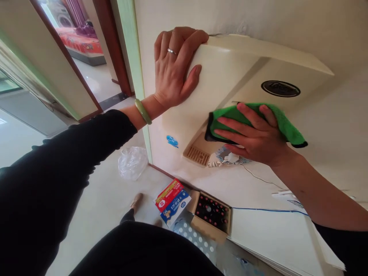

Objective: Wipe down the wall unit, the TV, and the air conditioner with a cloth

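A cream wall-mounted appliance (224, 65) with an oval black badge (280, 88) looks like a water dispenser. It has a slotted grille (196, 155) at its lower end and a blue sticker (172, 141) on its side. My left hand (174, 69) grips its upper left corner, fingers curled over the top edge and thumb against the front. My right hand (254, 136) presses a green cloth (289, 124) with dark edging against the front, below the badge. The fingers are spread over the cloth, which hides part of the appliance.
Below, an open carton (212, 212) holds several dark bottles with red caps. A red and blue box (172, 201) stands beside it, and a clear plastic bag (132, 163) lies on the floor. A white coiled cord (215, 164) hangs under the appliance. A doorway opens at upper left.
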Tool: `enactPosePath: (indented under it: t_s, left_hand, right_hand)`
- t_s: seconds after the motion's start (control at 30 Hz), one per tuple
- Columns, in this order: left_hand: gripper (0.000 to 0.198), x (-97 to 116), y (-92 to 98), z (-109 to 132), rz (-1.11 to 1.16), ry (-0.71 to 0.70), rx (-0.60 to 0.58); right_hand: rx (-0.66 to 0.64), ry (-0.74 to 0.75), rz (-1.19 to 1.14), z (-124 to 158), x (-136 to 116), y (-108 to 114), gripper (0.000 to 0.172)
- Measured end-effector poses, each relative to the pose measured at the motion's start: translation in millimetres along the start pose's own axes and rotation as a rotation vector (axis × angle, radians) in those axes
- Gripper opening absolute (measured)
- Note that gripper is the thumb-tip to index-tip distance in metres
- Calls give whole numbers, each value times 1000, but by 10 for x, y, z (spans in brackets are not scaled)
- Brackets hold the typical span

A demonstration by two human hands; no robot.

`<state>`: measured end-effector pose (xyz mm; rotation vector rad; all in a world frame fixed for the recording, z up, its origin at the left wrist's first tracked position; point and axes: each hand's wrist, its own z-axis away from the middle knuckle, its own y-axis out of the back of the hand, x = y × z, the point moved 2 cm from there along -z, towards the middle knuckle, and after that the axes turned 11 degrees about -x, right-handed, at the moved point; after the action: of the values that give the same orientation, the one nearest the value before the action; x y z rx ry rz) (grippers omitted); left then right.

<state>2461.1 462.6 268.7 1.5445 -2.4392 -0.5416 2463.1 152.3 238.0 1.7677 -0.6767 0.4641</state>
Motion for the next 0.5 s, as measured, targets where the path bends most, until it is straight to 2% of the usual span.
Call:
enactPosePath:
  t_s: [0.1,0.17,0.23,0.33,0.4,0.5]
  left_hand:
    - [64,-10,6,-6,14,-68,-2]
    - [73,-13,13,-19,37,-52,-26]
    - [81,-12,16,-33,39,16,-75]
    - [85,3,14,-39,35,66,-157]
    - [83,14,20,-29,55,23,-138]
    - [79,12,32,-6,67,-31,-65]
  right_hand:
    - [-14,51,-66,-151,-33,-3,33]
    - [-18,47,-91,-108,-22,-13,35]
    - [13,-14,-80,27,5,-31,43]
    - [26,-188,-144,158,21,-87,48]
    - [-11,-244,-263,105,-18,-129,44]
    - [-44,-192,-328,-32,-103,-152,35]
